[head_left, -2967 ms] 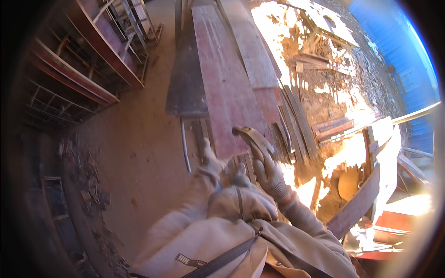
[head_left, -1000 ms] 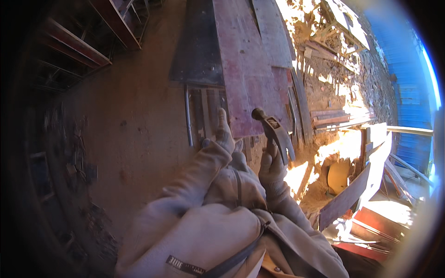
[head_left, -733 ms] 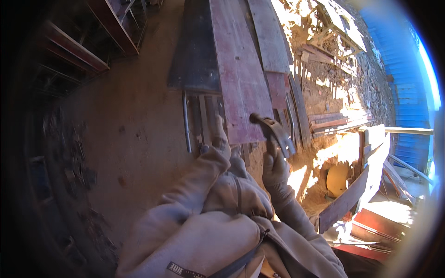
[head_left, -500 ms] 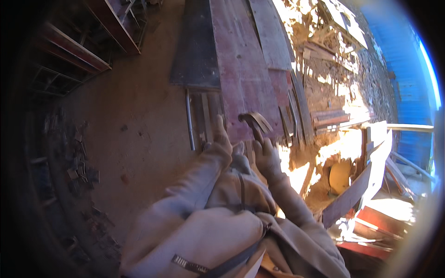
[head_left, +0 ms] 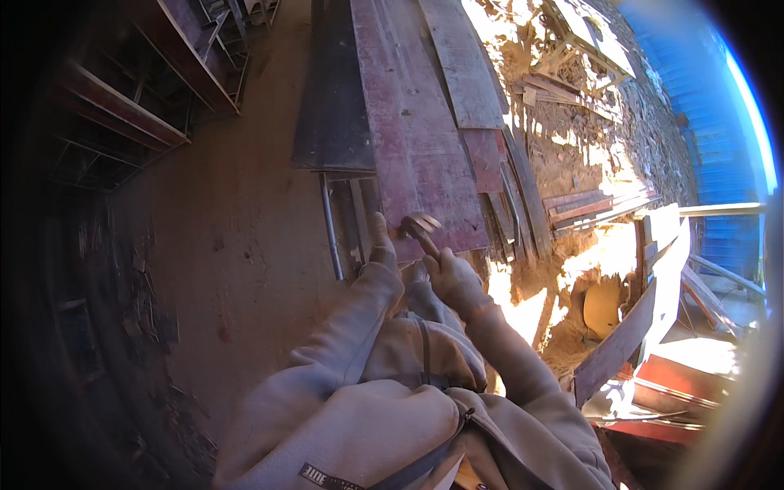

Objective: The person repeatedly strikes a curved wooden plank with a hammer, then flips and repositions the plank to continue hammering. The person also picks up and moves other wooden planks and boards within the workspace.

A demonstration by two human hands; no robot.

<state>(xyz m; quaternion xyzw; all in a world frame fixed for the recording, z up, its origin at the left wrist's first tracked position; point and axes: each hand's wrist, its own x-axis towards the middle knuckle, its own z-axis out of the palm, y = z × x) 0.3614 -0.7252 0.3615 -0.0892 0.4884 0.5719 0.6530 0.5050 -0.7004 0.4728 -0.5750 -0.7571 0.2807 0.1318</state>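
My right hand [head_left: 454, 276] is closed around the handle of a claw hammer [head_left: 422, 225]. The hammer's head is just over the near end of a long, worn reddish board [head_left: 408, 139], a short way right of my left hand. Whether it touches the wood I cannot tell. At the board's near left edge is my left hand [head_left: 382, 243], one digit pointing away along the edge and the other fingers hidden from view. It appears to grip the board there.
A dark panel [head_left: 333, 114] lies left of the board, with a metal tube leg [head_left: 331, 233] below it. A grey weathered board [head_left: 469, 77] overlaps on the right. Shelving [head_left: 175, 49] stands far left, scrap wood [head_left: 580, 208] and a blue corrugated wall [head_left: 719, 122] to the right.
My right hand and the hammer have moved left, bringing the hammer head closer to my left hand. My left hand stays at the board's edge. The view has shifted slightly.
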